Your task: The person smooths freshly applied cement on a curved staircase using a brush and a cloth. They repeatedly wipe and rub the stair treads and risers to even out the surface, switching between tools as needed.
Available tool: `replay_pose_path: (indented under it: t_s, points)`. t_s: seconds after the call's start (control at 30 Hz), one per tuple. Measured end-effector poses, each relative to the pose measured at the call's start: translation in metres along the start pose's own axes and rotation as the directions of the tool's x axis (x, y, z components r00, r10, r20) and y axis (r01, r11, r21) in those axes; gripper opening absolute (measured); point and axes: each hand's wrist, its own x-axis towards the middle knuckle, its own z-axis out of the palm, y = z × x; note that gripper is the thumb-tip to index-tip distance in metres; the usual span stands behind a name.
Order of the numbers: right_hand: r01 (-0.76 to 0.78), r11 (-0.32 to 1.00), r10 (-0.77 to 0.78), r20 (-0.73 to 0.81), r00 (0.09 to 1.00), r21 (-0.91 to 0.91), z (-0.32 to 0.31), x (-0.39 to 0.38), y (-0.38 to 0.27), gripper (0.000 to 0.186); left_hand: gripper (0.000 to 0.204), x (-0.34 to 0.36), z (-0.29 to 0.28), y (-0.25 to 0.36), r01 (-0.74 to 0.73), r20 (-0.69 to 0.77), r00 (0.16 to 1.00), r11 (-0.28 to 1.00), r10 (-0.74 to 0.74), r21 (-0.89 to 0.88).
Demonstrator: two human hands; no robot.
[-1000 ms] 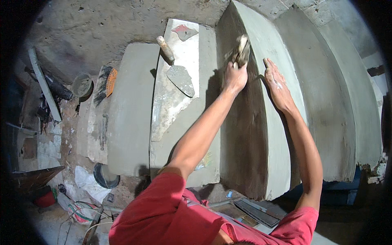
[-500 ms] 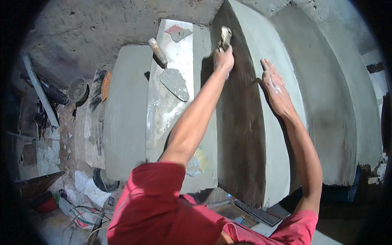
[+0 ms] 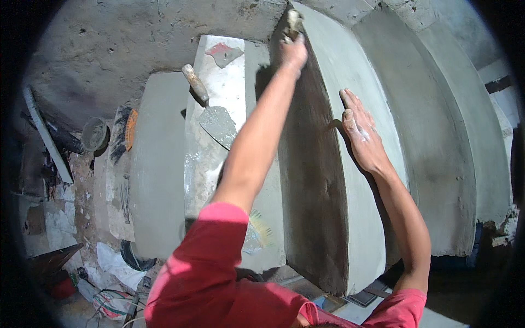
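Near the back wall my left hand (image 3: 293,54) is closed on a pale, cement-smeared object (image 3: 293,23), too unclear to name exactly, at the top end of a step's dark side face (image 3: 309,208). My right hand (image 3: 360,131) lies with fingers extended on the lighter face (image 3: 363,229) of that grey concrete step. To the left, a trowel (image 3: 217,123) coated in wet grey mortar rests on a white board (image 3: 219,76), below a small red-and-grey patch (image 3: 223,53); my left forearm hides part of the board.
Smooth grey steps (image 3: 443,147) continue to the right under a rough wall (image 3: 153,38). At the left are a round bucket (image 3: 94,136), an orange-backed brush (image 3: 130,129), a long plank (image 3: 46,134), a dark basin (image 3: 134,261), white sacking (image 3: 117,262) and scattered rubble.
My left hand has moved upward along the step toward the back wall, still gripping the pale object. The view has shifted slightly; my right hand stays on the step's face.
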Motion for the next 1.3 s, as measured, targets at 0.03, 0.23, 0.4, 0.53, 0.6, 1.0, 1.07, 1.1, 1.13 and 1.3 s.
replay_pose_path:
  t_s: [0.03,0.23,0.4,0.53,0.6,1.0,1.07,1.1,1.13,1.3]
  points:
    - [0.001,1.0,-0.001,0.008,1.0,-0.005,0.0,0.0,-0.001,0.081,0.068,0.008,-0.001,-0.002,0.098,0.024,0.995,0.994,-0.097,-0.053]
    - [-0.045,0.999,0.045,0.015,0.999,-0.017,-0.002,-0.001,-0.006,0.085,0.067,0.043,0.003,-0.011,0.138,-0.02,0.99,0.985,-0.136,0.101]
    - [-0.039,0.999,0.04,0.019,0.999,-0.038,-0.004,-0.001,-0.008,0.086,0.061,0.045,0.0,-0.013,0.223,-0.175,0.965,0.963,-0.196,0.15]
    - [-0.019,0.999,0.019,0.026,0.999,-0.029,-0.005,0.0,-0.007,0.084,0.064,0.05,0.006,-0.003,0.028,0.032,0.999,0.999,-0.029,0.029]
    - [-0.021,0.999,0.021,0.015,1.0,-0.024,-0.004,0.001,-0.006,0.083,0.064,0.06,0.013,0.001,0.016,-0.053,0.999,0.979,-0.005,0.204]
    - [-0.013,0.999,0.012,-0.02,1.0,-0.036,0.002,0.003,0.001,0.084,0.069,-0.106,-0.058,-0.08,0.275,-0.015,0.961,0.954,-0.275,0.117]
    - [-0.015,0.999,0.014,-0.023,1.0,-0.041,0.005,0.004,0.004,0.086,0.079,-0.151,-0.069,-0.067,0.365,0.015,0.929,0.92,-0.37,0.14]
    - [-0.008,0.999,0.007,-0.028,1.0,-0.041,0.006,0.004,0.005,0.087,0.084,-0.174,-0.072,-0.06,0.382,-0.01,0.923,0.911,-0.385,0.158]
    - [-0.007,0.999,0.005,-0.036,0.999,-0.038,0.007,0.005,0.006,0.087,0.089,-0.199,-0.074,-0.054,0.445,-0.037,0.894,0.875,-0.446,0.192]
    - [-0.007,0.999,0.006,-0.041,0.999,-0.034,0.011,0.01,0.012,0.095,0.085,-0.333,-0.095,-0.022,0.465,-0.067,0.884,0.856,-0.462,0.228]
